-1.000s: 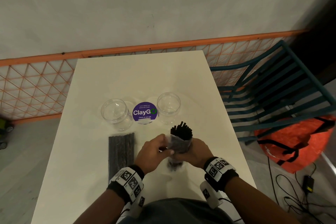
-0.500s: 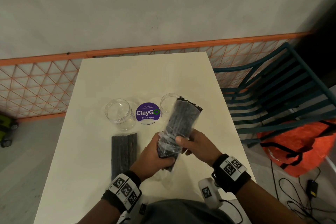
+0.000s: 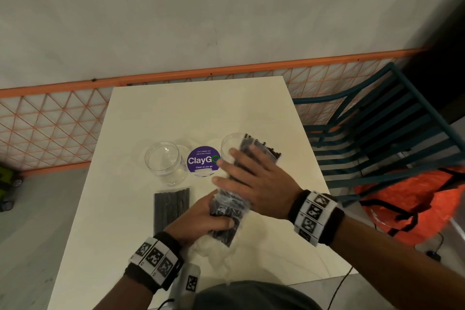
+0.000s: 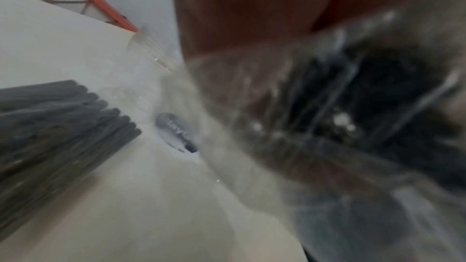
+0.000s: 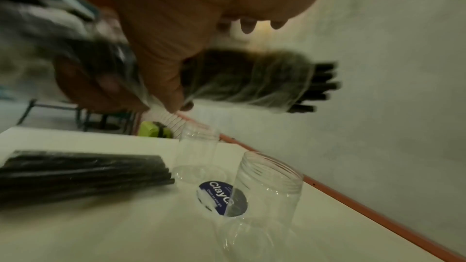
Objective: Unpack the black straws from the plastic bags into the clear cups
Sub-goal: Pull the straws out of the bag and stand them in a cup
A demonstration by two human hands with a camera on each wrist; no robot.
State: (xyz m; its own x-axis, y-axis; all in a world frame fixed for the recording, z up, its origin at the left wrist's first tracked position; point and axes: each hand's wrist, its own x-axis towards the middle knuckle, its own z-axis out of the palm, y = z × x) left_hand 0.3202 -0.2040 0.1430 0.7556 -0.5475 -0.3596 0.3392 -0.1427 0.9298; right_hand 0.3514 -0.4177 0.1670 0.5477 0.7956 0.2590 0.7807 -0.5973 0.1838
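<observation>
A clear plastic bag of black straws [image 3: 227,205] is tilted above the white table [image 3: 176,108]. My left hand [image 3: 219,220] grips its lower end. My right hand [image 3: 241,173] lies over the upper part with fingers spread and nearly straight, thumb [image 5: 163,87] against the bag's [image 5: 252,79] side. Bare straw tips [image 3: 264,150] poke out of the top, just over the right clear cup [image 3: 227,145]. The left clear cup [image 3: 164,161] stands empty. A second bag of straws [image 3: 171,206] lies flat beside my left wrist. The left wrist view is blurred.
A round purple ClayGo sticker [image 3: 203,161] sits between the two cups. A teal slatted chair [image 3: 377,133] stands to the right of the table, with an orange bag [image 3: 415,204] on the floor by it. An orange mesh fence [image 3: 50,128] runs along the wall.
The bag went from upright to tilted toward the right cup. My right hand slid up from the lower end to lie over the bag's upper part; my left hand kept the bottom.
</observation>
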